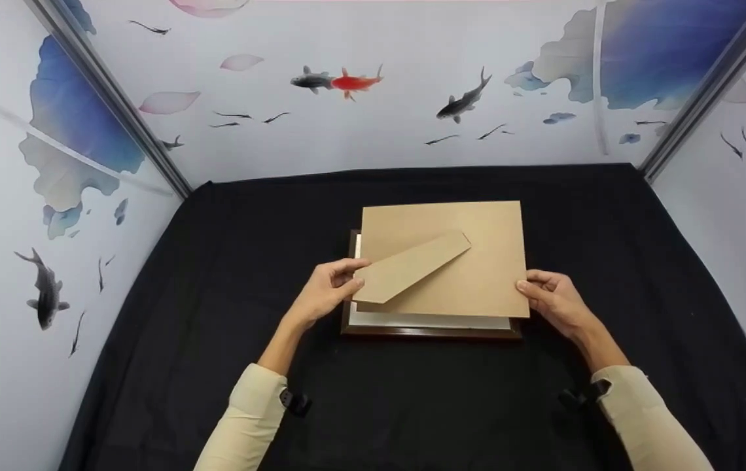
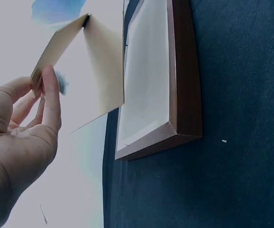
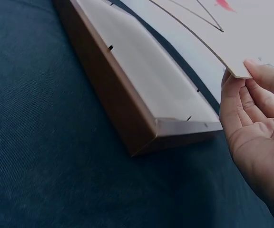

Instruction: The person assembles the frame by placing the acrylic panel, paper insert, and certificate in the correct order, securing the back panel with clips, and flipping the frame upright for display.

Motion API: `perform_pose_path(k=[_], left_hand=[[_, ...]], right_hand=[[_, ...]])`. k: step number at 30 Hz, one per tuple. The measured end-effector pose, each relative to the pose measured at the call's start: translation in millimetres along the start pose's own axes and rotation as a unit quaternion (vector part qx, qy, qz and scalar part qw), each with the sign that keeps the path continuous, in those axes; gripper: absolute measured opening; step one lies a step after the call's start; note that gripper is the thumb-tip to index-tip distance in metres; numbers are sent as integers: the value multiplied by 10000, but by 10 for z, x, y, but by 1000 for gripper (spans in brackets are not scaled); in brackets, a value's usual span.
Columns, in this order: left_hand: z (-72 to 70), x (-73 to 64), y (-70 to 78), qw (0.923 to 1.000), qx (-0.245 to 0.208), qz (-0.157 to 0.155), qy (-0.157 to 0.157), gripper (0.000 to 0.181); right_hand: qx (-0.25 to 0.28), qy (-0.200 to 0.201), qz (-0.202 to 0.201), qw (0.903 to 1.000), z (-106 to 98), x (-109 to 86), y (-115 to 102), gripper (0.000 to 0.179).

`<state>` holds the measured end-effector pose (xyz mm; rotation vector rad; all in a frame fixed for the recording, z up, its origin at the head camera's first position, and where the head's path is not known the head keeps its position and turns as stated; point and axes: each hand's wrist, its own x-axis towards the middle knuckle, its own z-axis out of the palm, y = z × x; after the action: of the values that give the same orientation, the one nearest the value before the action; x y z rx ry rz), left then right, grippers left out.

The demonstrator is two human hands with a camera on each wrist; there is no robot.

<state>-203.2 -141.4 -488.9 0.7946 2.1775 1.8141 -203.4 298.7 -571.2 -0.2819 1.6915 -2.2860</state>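
A tan picture-frame backing board is held up above a brown wooden picture frame, clear of it in both wrist views. The frame lies on the cloth, its inside showing a white sheet. A flat easel leg stands out at a slant from the board. My left hand pinches the free end of this leg between thumb and fingers. At the opposite side, my right hand pinches the board's edge near its lower right corner. Small dark tabs stick out along the frame's inner edge.
Black cloth covers the table beneath the frame. White panels printed with fish and blue shapes enclose the back and both sides, joined by metal posts. A tiny white scrap lies on the cloth.
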Motion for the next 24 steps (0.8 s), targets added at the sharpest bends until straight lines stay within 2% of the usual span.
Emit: perform_pose_path(k=[11, 18, 21, 24], left_hand=[[49, -28, -72, 9998, -83, -151, -135, 37], [61, -14, -92, 9993, -158, -348, -10, 37], [87, 1, -223, 9986, -191, -455, 186, 37], [123, 20, -364, 9959, -562, -610, 364, 38]], right_hand=[[-181, 119, 104, 9997, -43, -94, 151, 27], [-247, 583, 307, 9975, -14, -96, 181, 34], [-192, 572, 371, 9975, -23, -96, 186, 33], [-138, 450, 408, 9981, -43, -93, 185, 31]])
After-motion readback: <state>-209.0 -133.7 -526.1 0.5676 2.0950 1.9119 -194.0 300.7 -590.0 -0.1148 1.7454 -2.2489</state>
